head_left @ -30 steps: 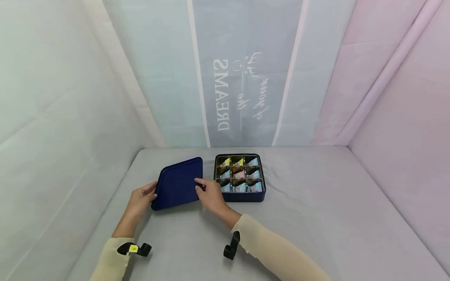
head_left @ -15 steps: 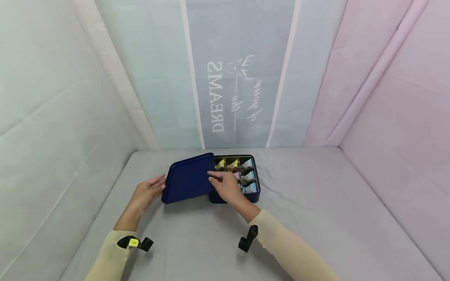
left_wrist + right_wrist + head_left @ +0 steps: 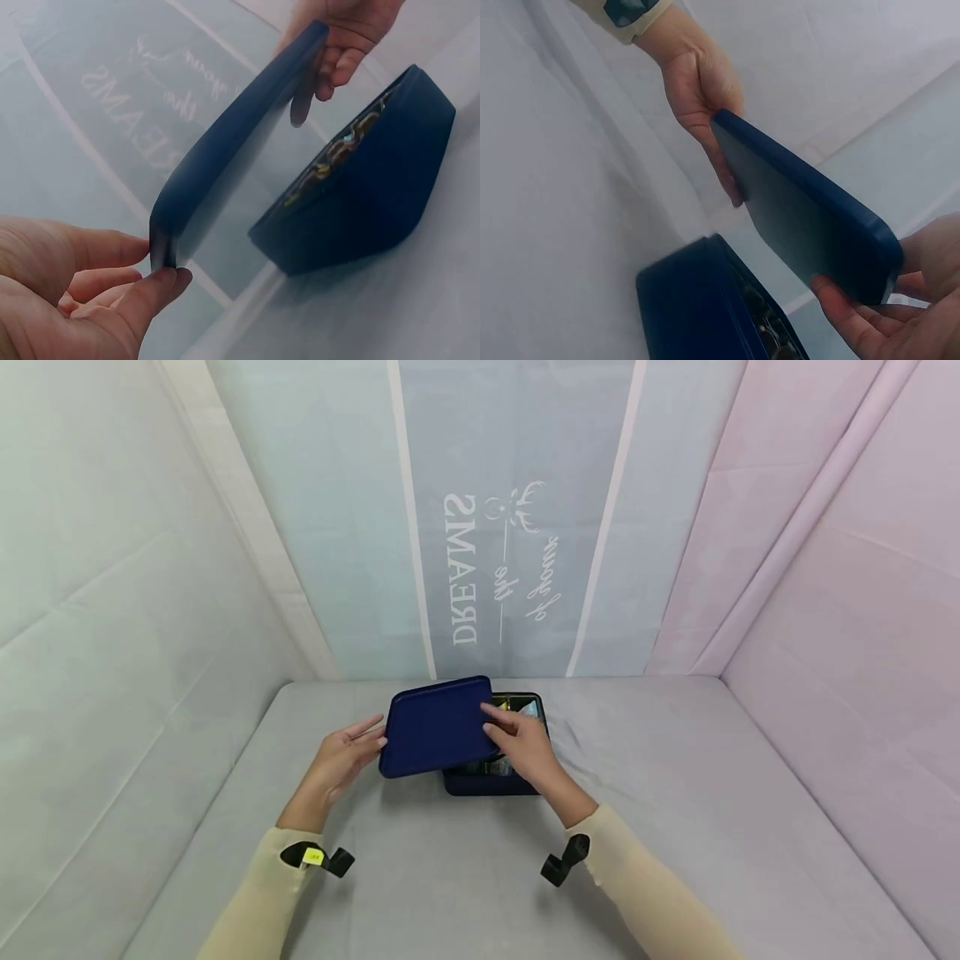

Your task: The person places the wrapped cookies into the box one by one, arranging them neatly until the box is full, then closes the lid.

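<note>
A dark blue square lid (image 3: 437, 727) is held up between both hands, tilted over the matching blue box (image 3: 491, 785). My left hand (image 3: 345, 760) pinches the lid's left edge between thumb and fingers. At the opposite edge, my right hand (image 3: 525, 747) pinches it the same way. In the left wrist view a gap shows between the lid (image 3: 232, 142) and the box (image 3: 360, 187) below. Small wrapped sweets (image 3: 529, 708) in the box's compartments peek out at the right; the lid hides most of the others.
The box stands on a grey cloth-covered table (image 3: 450, 877), close to the back wall (image 3: 517, 527) with its mirrored lettering. Fabric walls rise at the left (image 3: 112, 610) and right (image 3: 847, 610).
Both hands have carried the lid rightward and slightly up, from beside the box to over it. It now covers most of the sweets from the head view.
</note>
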A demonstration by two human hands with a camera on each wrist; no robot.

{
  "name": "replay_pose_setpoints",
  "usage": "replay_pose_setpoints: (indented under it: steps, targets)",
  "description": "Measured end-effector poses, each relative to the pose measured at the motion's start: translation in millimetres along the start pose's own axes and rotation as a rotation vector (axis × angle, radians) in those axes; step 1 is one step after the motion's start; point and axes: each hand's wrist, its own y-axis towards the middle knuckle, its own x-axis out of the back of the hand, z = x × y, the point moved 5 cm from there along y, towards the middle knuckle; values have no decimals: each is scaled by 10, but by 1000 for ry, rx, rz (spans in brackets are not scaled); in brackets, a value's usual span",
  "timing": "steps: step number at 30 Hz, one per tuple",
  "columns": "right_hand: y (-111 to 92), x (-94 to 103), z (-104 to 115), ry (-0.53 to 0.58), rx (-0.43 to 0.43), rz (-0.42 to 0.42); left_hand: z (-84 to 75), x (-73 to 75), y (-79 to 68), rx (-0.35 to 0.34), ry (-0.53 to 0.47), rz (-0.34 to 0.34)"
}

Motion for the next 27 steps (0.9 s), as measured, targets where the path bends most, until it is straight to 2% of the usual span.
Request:
replay_pose_setpoints:
  steps: [2, 12, 17, 21, 27]
  targets:
    - [21, 66, -15, 7, -8, -10, -34, -41, 19, -10, -3, 16]
    - [74, 365, -88, 24, -114, -58, -166, -243, 96, -62, -12, 15]
    - [94, 474, -71, 7, -116, -108, -242, -320, 98, -84, -6, 16]
    - [105, 563, -61, -28, -82, -148, -317, -362, 84, -103, 8, 14]
    - [94, 672, -8, -54, 66, -219, -424, -407, 51, -176, 98, -19]
